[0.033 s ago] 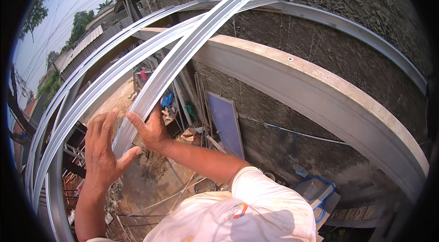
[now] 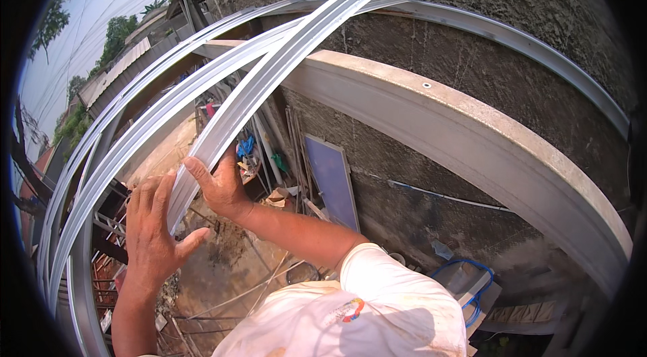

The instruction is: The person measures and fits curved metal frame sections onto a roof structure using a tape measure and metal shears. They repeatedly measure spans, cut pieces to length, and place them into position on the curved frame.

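Observation:
A loose silvery metal channel [image 2: 271, 74] slants from my hands up to the far right, lying across other roof channels. My right hand [image 2: 226, 188] grips it near its lower end, thumb on the upper face and fingers hidden beneath. Beside that lower end is my left hand [image 2: 151, 229], fingers stretched upward and thumb apart. Its fingertips are close to the channel's left edge; whether they touch I cannot tell. Under the loose piece runs a similar bright channel [image 2: 182, 87], bent by the lens.
A broad grey metal beam [image 2: 445, 111] arches across the right, before a rough dark wall [image 2: 539, 13]. Another channel [image 2: 519, 40] runs along that wall. Far below, a blue panel [image 2: 330, 178] leans near poles and clutter on the dirt floor [image 2: 229, 283]. Overhead wires cross the sky at left.
The loose channel has shifted very slightly up and to the right. My left hand has dropped a little, and my right hand has moved slightly left.

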Tool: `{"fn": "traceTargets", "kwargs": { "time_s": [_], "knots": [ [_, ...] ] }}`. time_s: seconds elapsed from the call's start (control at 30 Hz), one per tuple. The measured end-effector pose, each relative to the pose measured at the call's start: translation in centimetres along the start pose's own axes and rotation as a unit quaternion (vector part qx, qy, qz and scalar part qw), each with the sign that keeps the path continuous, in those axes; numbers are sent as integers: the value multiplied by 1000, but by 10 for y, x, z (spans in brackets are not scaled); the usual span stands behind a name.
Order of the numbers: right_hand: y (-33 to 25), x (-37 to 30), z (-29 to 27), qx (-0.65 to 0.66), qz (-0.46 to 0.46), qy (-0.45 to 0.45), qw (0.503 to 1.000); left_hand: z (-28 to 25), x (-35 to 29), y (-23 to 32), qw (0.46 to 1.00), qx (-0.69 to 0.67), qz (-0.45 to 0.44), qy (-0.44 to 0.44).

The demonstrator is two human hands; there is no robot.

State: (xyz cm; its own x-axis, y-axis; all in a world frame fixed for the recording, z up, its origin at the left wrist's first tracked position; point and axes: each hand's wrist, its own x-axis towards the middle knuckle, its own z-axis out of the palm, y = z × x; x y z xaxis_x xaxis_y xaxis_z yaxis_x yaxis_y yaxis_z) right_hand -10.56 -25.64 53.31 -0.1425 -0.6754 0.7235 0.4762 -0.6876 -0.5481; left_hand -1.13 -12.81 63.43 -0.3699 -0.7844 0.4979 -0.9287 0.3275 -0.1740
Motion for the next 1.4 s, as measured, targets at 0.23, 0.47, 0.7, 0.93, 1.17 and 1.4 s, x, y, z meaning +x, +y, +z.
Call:
{"fn": "traceTargets", "kwargs": {
  "time_s": [0.23,0.47,0.7,0.93,1.17,1.4],
  "knots": [
    [-21,42,-2,-18,-65,-11,998,2,5,-37,994,48,0,101],
    [12,-24,-136,-54,141,44,988,-26,80,-20,990,84,59,97],
    [-11,76,-269,63,-61,293,952,-19,150,41,993,106,41,43],
    [-77,175,-254,66,76,224,969,10,183,72,989,124,52,58],
    [-57,222,-247,139,69,198,968,5,198,66,1000,20,8,-3],
    [-47,233,-260,172,61,214,959,-2,241,0,968,-99,-32,-227]
  ]
}}
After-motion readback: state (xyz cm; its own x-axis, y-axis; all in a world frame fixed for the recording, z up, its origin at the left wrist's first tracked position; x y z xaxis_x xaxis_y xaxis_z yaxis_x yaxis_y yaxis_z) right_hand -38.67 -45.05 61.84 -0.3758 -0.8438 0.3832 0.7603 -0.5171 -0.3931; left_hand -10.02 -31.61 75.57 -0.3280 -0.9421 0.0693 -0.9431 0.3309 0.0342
